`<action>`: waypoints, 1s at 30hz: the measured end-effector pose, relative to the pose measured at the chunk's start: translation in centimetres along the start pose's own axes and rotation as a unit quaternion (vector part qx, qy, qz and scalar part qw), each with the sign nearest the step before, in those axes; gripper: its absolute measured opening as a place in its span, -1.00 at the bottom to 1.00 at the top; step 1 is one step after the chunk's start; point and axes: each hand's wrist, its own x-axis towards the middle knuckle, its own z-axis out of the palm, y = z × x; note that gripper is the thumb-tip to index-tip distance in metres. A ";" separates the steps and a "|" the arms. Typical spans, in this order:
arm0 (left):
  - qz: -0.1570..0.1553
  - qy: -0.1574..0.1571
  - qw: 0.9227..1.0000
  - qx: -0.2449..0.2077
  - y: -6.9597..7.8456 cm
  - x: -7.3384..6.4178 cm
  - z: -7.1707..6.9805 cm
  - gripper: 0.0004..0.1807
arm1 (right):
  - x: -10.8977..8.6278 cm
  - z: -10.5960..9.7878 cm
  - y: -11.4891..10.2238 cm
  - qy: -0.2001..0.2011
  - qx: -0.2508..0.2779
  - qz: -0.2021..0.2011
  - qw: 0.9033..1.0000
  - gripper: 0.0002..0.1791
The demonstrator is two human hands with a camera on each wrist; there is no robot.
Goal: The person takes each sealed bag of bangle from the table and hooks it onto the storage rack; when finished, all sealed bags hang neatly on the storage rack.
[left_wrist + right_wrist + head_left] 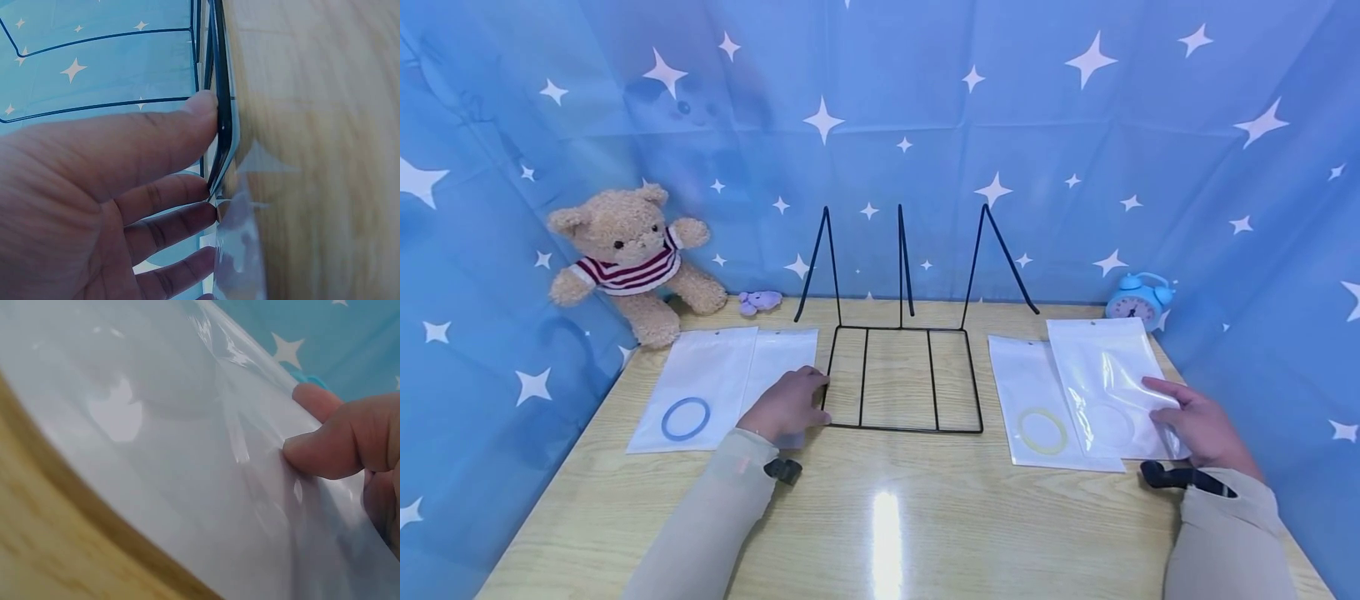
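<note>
In the head view my left hand [788, 404] touches the front left corner of a black wire rack [898, 430]. The left wrist view shows the thumb against the black wire [222, 112], the other fingers spread below it. At the right, my right hand [1208, 427] pinches the right edge of a white plastic bag [1105, 367] with a faint pale ring in it. That bag overlaps another white bag [1022, 375] with a yellow ring [1042, 450]. In the right wrist view, the thumb presses on the shiny film [237, 506].
Two white bags [711, 358] lie left of the rack, one with a blue ring [686, 438]. A teddy bear [632, 258], a small purple toy [760, 302] and a blue alarm clock [1138, 302] stand along the back. Starred blue cloth [880, 100] surrounds the wooden table [970, 517].
</note>
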 end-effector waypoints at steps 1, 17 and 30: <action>0.000 0.000 1.000 0.000 0.0 0.0 0.0 -0.23 | 0.0 0.0 0.1 0.001 -0.002 0.000 1.000 -0.27; 0.000 0.002 1.000 0.003 0.1 0.0 0.0 -0.22 | -0.5 0.0 -0.2 0.002 0.029 0.007 1.000 -0.27; 0.006 0.005 1.000 0.005 -0.2 0.1 0.1 -0.23 | -0.9 -0.1 -0.4 -0.005 0.053 0.020 0.998 -0.26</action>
